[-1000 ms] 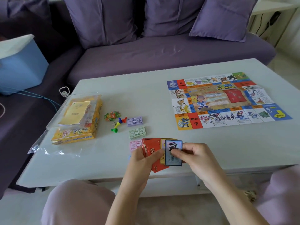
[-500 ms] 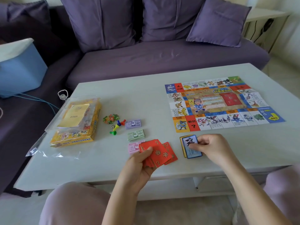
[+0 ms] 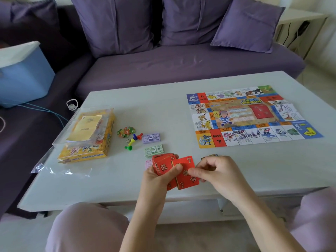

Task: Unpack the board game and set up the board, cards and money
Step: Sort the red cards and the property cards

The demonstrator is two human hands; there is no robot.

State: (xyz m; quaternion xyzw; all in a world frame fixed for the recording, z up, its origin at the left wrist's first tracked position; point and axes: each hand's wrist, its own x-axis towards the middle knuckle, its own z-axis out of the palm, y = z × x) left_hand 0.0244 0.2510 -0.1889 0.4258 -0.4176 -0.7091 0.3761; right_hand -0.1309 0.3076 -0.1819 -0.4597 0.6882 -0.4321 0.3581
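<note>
A purple sofa (image 3: 181,66) with cushions stands beyond the board, and a blue bin (image 3: 25,75) with a white lid sits on its seat far to the board's left; what the bin holds cannot be seen. The pale tabletop (image 3: 145,106) carries the board (image 3: 254,115), which lies open and flat with its long axis running left to right and its near row of squares facing the person. The yellow arrow in its near right corner points left. Well left of the board lies the yellow box (image 3: 87,151), its long axis running away from the person. A clear cover (image 3: 107,113) rests over it with a yellow leaflet (image 3: 85,127) showing through it. Crumpled clear wrap (image 3: 60,171) lies just nearer than the box. Just nearer than the board's left corner, the left hand (image 3: 156,182) grips a fanned stack of red cards (image 3: 162,165), thumb across the top one. The right hand (image 3: 218,171) pinches a single red card (image 3: 186,172) between thumb and fingers. That card touches the stack, printed face up, with its long axis running near to far and slightly tilted. A small pile (image 3: 209,156) peeks out behind the right hand. Between box and board lie purple notes (image 3: 151,138), green notes (image 3: 153,150) and pink notes (image 3: 148,163), the pink partly hidden by the stack. Coloured pawns (image 3: 133,140) and green-orange pieces (image 3: 125,131) lie beside the notes.
</note>
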